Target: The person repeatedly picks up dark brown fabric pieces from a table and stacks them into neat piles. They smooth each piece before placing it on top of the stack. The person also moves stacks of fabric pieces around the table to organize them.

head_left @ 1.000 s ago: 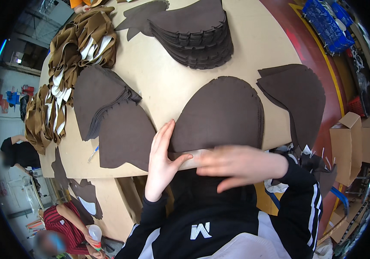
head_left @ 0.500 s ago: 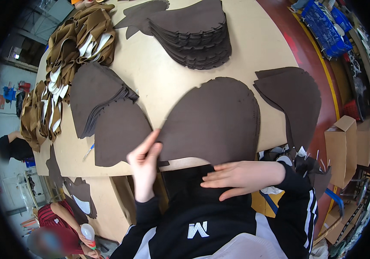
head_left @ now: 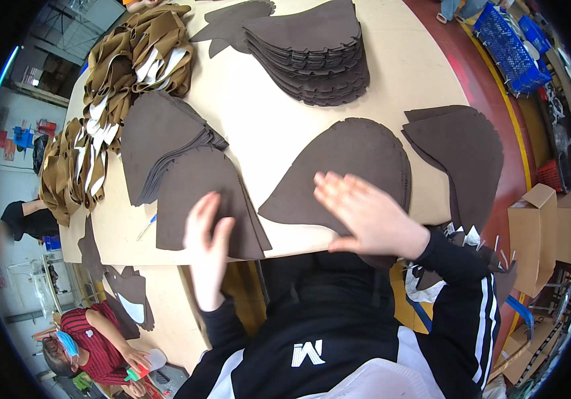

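Plainly, a brown panel lies beneath the wide, flat right grip, another panel beneath the loosely spread left grip.

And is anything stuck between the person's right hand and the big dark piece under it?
Nothing visible is in the way: the right hand is over the near part of the dark piece, fingers seemingly resting on it. Directly beneath the hand is hidden.
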Tool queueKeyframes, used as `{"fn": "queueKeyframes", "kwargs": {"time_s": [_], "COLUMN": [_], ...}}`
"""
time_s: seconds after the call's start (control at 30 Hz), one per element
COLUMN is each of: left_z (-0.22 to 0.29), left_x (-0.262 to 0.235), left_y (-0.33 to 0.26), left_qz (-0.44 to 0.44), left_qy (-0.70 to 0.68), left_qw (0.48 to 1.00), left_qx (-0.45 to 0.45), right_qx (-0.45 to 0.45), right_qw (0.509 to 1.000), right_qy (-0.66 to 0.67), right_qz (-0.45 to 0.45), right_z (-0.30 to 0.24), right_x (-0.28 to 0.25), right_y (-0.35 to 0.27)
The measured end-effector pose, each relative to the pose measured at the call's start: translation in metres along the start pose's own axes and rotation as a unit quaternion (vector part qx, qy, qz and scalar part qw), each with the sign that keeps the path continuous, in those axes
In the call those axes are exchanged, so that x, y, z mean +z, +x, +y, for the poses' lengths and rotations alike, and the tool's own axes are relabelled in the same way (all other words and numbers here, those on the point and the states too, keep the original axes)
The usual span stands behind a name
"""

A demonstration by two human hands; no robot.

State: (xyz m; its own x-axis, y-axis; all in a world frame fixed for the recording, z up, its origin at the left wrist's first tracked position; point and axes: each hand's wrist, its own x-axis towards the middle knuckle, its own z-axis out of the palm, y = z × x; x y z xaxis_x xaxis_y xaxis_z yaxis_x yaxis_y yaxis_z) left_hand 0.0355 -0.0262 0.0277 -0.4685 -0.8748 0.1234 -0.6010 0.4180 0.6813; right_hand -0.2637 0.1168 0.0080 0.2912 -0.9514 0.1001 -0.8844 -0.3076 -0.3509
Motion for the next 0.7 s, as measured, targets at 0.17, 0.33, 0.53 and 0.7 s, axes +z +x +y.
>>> {"fn": "queueKeyframes", "kwargs": {"time_s": [0.17,0.33,0.53,0.7], "left_z": [0.024,0.041,0.025,0.017], "left_x": [0.063,0.057,0.073,0.073], "left_y": [0.005,0.005,0.003,-0.001], "left_qz": [-0.06,-0.022,-0.018,-0.022], "left_qy": [0.094,-0.02,-0.168,-0.223], "left_qw": [0.988,0.998,0.984,0.968], "left_qx": [0.109,0.055,-0.065,-0.11], "right_qx": [-0.133,0.003,0.172,0.074], "right_qw": [0.983,0.993,0.966,0.988], "right_qy": [0.108,0.112,-0.143,-0.118], "right_qz": [-0.073,0.036,0.13,0.064], "right_z": [-0.03,-0.003,0.065,0.029], "right_x": [0.014,-0.033,-0.019,0.008], "right_y": [-0.026,-0.025,0.018,0.032]}}
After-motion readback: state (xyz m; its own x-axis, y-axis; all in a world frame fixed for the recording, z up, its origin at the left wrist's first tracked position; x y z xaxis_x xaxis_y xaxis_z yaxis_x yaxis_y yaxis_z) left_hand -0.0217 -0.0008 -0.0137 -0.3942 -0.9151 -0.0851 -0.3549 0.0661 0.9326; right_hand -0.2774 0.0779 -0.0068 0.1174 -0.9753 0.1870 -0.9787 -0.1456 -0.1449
